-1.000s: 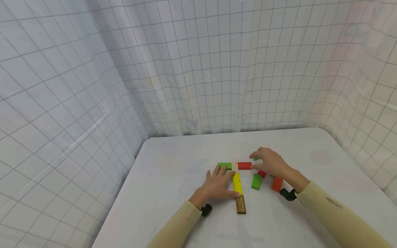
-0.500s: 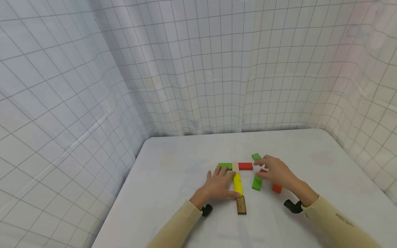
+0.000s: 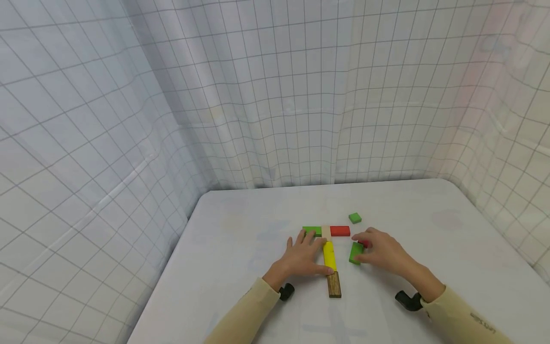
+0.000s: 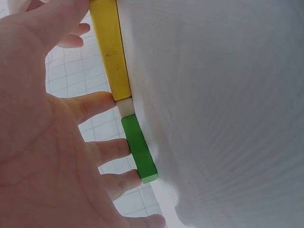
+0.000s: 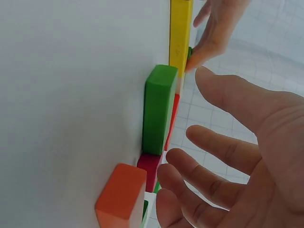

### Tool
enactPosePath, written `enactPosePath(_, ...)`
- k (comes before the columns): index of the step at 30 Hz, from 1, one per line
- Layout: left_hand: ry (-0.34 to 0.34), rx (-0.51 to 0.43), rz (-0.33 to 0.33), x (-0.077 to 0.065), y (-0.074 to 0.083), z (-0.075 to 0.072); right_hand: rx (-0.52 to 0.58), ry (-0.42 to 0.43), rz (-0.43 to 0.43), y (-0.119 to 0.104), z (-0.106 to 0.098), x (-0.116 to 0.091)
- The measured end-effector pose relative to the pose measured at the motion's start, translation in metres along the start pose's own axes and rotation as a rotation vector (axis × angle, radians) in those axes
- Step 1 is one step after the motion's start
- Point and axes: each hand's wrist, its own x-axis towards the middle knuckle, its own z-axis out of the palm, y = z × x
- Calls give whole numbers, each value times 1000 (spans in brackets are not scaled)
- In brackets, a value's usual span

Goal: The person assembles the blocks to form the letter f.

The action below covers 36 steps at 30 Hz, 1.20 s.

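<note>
My left hand lies with spread fingers along a T of flat toy blocks. In the left wrist view its fingertips touch the green block and the pale wood block. Its thumb rests where the yellow block meets the brown block. A red block forms the T's right arm. My right hand hovers over the loose blocks, fingers loosely bent. Its thumb and fingertips are close to a loose green block, beside a crimson block.
An orange block stands nearest the right wrist camera, hidden under the hand in the head view. Farther back on the white table lies a small green block. A white gridded curtain surrounds the table on the back and sides.
My right hand has drawn back toward me from the small green block, uncovering it, and now hovers by the loose green block. The left hand stays put.
</note>
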Motion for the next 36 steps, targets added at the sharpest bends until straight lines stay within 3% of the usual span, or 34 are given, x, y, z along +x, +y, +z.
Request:
enactPosePath(16, 1, -5, -3, -1, 1, -1, -57, 11, 97, -1, 16, -1)
enactPosePath(36, 3, -5, -3, -2, 1, 0, -66, 22, 62, -1, 18, 0)
